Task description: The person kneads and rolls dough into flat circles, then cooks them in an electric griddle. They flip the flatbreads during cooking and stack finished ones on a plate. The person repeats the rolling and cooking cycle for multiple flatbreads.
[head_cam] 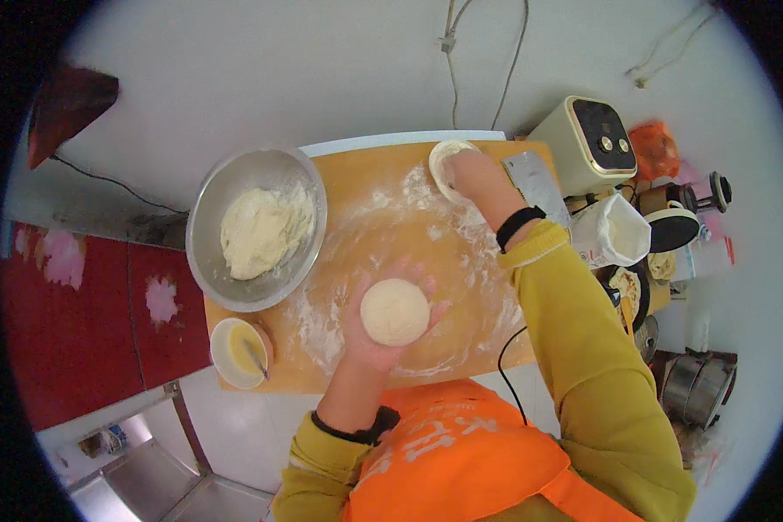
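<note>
A smooth, round ball of dough (395, 312) rests on the upturned palm of my left hand (372, 349), its fingers spread around it above the floured wooden board (378, 241). My right hand (464, 175) reaches into a small white bowl (438, 160) at the board's far edge. Its fingers are hidden inside, so whether they grip anything does not show. To the left, a large metal bowl (205, 261) holds a bigger mass of soft dough (258, 235). Loose flour (323, 333) is scattered over the board.
A white bowl (218, 359) with yellow liquid and a utensil stands at the near left corner. On the right are a metal dough scraper (536, 186), an open white flour bag (610, 235), a cream appliance (564, 143) and a pan (636, 300) with flatbread.
</note>
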The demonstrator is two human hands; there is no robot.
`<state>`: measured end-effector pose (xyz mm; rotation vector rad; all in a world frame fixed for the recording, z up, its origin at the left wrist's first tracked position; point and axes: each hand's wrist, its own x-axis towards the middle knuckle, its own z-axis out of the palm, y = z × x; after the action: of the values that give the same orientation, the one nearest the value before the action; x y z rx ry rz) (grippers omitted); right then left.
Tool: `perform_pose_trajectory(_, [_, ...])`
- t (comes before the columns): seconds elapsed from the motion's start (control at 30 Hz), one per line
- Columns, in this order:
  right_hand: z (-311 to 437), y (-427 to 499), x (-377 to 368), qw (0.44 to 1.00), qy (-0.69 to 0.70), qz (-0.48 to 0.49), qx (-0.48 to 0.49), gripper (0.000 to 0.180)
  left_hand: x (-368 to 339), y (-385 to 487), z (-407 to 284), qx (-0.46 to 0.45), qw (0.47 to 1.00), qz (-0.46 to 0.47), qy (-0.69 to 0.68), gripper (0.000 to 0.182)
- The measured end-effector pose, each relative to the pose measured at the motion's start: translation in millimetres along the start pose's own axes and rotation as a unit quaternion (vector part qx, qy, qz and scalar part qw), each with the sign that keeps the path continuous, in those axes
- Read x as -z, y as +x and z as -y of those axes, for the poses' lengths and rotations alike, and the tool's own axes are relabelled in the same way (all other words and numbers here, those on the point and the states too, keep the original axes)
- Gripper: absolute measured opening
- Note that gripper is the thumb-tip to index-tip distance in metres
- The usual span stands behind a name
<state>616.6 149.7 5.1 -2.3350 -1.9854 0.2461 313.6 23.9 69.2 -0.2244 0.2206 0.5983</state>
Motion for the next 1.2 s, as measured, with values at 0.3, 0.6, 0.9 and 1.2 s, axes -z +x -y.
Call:
perform_pose_trajectory(0.3, [-2.5,-7.1,13.0,0.966,0.251,-0.063,0.012,0.027,25.7,-3.0,-16.4,-0.099,0.994,-0.052,-0.015,0.04])
perform_pose_trajectory(0.6, [44.5,-170.7,-39.9,0.976,0.117,-0.12,-0.139,0.042,48.7,0.2,-20.2,-0.123,0.982,-0.139,0.014,0.031])
perform_pose_trajectory(0.9, [92.2,-209.9,-58.5,0.886,0.441,0.004,-0.144,0.053,82.7,59.0,6.7,-0.226,0.743,-0.425,0.466,0.03])
perform_pose_trajectory(1.2, [71.6,-239.9,-78.1,0.696,0.676,0.026,-0.243,0.04,80.9,86.9,-7.1,-0.323,0.298,-0.246,0.864,0.041])
